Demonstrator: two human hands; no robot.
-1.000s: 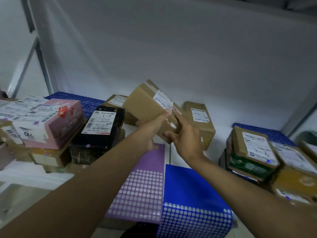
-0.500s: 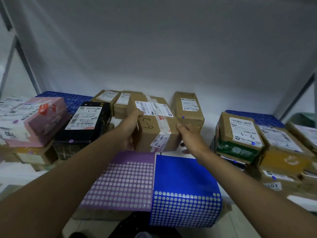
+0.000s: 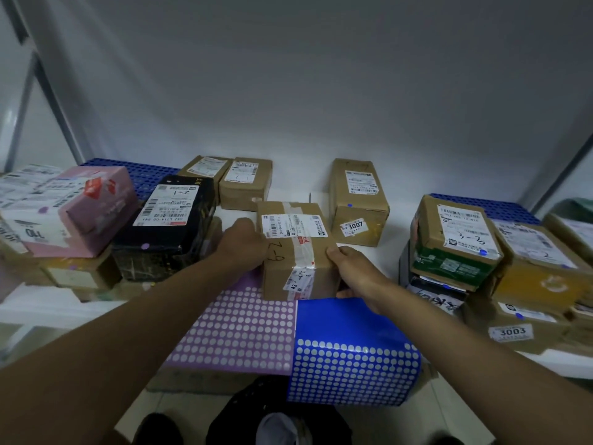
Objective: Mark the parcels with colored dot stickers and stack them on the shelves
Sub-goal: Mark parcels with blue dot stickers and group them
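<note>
A brown cardboard parcel (image 3: 296, 248), taped and marked "6-2" by hand, rests on the white shelf (image 3: 48, 305) at the centre. My left hand (image 3: 242, 247) grips its left side and my right hand (image 3: 351, 268) grips its right side. Just in front of it lie a purple dot-sticker sheet (image 3: 237, 329) and a blue dot-sticker sheet (image 3: 349, 354), side by side over the shelf's front edge.
At the left stand a pink box (image 3: 73, 207) and a black box (image 3: 167, 226) on brown parcels. Two brown parcels (image 3: 245, 183) sit behind, and a taller one (image 3: 357, 200) labelled 3007. Stacked parcels (image 3: 455, 242) fill the right side.
The parcel came down from a tilted hold in the air onto the shelf and slid toward the front. Both hands stayed on its sides.
</note>
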